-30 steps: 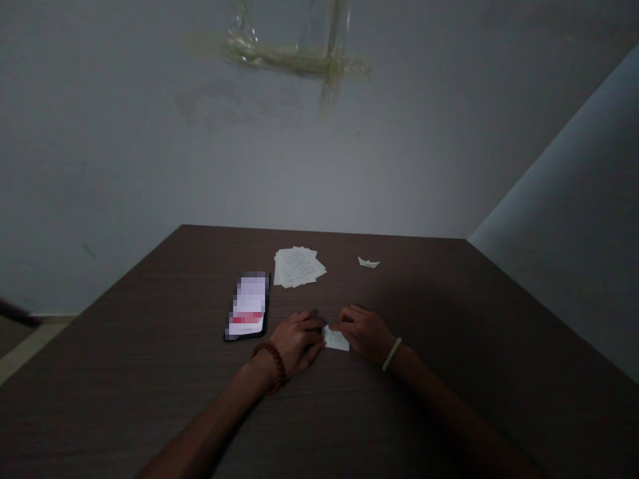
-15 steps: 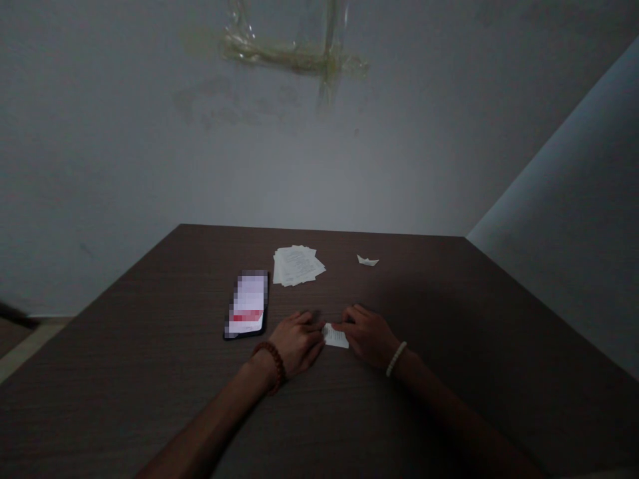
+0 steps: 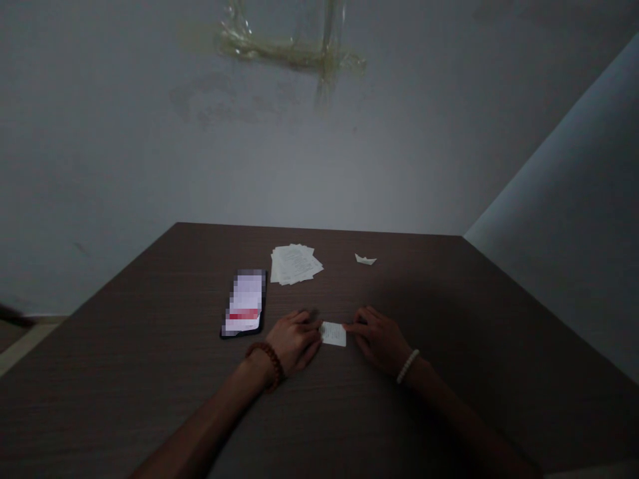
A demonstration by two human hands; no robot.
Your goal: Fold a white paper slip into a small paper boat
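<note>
A small printed piece of paper (image 3: 333, 334) lies on the table between my two hands. My left hand (image 3: 295, 340) rests at its left edge, fingers bent and closed, with the tips of thumb and forefinger on the paper. On the other side, my right hand (image 3: 380, 338) has its fingers curled together and a fingertip at the paper's upper right edge. How firmly that fingertip grips cannot be made out. Beyond the hands stands a little folded paper boat (image 3: 365, 260).
A fanned stack of printed paper sheets (image 3: 295, 265) lies behind my left hand. Left of that hand is a phone (image 3: 244, 303) with a lit, blurred screen. The brown table (image 3: 124, 332) meets a grey wall (image 3: 319, 159) at the back.
My right hand has slid a little to the right, from over the paper to its edge, uncovering more of it. My left hand stays in place on the left edge.
</note>
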